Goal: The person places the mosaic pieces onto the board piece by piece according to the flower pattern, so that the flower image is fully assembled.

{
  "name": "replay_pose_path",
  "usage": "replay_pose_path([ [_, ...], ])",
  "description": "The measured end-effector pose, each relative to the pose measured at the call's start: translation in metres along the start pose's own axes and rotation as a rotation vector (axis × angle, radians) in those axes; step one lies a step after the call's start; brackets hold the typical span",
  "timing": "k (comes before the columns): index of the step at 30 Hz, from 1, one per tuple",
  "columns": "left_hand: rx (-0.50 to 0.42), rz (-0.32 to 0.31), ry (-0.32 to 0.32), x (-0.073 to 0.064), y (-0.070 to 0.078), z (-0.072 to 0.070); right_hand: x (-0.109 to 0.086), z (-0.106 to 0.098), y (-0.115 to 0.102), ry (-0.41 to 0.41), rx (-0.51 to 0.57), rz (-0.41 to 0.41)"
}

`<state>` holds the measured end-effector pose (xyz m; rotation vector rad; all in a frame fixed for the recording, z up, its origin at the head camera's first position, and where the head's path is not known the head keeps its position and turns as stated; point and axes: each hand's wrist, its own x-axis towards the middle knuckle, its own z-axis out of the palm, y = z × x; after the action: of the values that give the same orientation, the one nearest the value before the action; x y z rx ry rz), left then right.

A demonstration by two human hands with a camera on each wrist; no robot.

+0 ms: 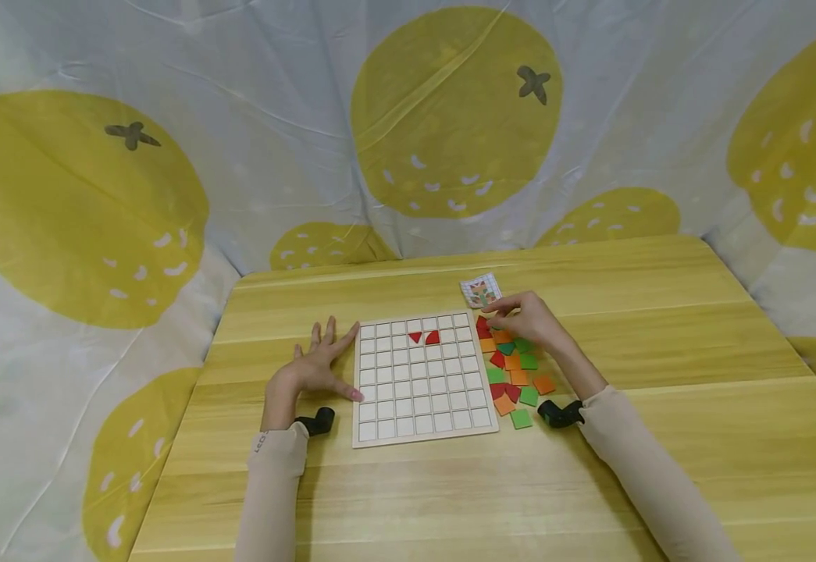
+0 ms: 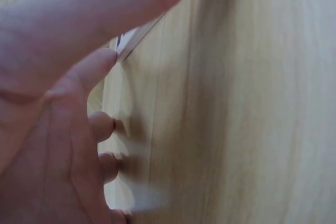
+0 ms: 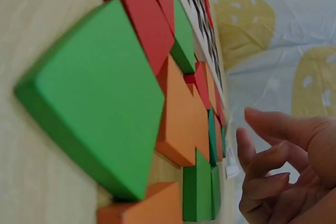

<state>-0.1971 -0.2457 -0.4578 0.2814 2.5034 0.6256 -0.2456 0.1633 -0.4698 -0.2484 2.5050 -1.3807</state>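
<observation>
A white gridded board (image 1: 422, 382) in a pale wooden frame lies on the table. Two red pieces sit in its upper cells: a triangle (image 1: 415, 337) and a quarter-round piece (image 1: 432, 337). My left hand (image 1: 316, 367) is spread at the board's left edge, thumb and index fingertip right at the frame. To the right of the board, my right hand (image 1: 530, 320) hovers over the far end of a pile of coloured pieces (image 1: 513, 361). In the right wrist view its thumb and bent fingers (image 3: 268, 161) stand apart, with nothing visible between them.
Beyond the pile lies a small pattern card (image 1: 481, 290), partly overlapped by my right fingers in the head view. Red, orange and green pieces spread along the board's right side, a green square (image 1: 522, 419) nearest me. A fruit-print curtain (image 1: 309, 140) hangs behind the table.
</observation>
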Motion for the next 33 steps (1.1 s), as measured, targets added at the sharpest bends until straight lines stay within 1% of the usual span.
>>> replay_pose_path([
  [11, -0.005, 0.006, -0.002, -0.001, 0.0, -0.001, 0.011, 0.004, 0.008, -0.028, -0.028, 0.02],
  [17, -0.001, 0.009, -0.002, 0.0, -0.001, -0.001, 0.012, 0.003, 0.013, -0.002, -0.047, 0.037],
  [19, -0.003, 0.009, -0.002, 0.0, -0.001, -0.001, 0.011, 0.002, 0.014, 0.01, -0.044, 0.038],
  [24, 0.002, -0.002, 0.0, -0.002, -0.001, -0.002, 0.011, 0.001, 0.014, 0.002, -0.026, 0.039],
  [30, 0.001, 0.005, 0.001, -0.002, -0.001, -0.001, 0.014, 0.004, 0.013, 0.01, -0.012, 0.031],
  [33, -0.002, 0.006, -0.003, -0.001, 0.0, -0.001, 0.016, 0.006, 0.013, 0.02, 0.011, 0.042],
])
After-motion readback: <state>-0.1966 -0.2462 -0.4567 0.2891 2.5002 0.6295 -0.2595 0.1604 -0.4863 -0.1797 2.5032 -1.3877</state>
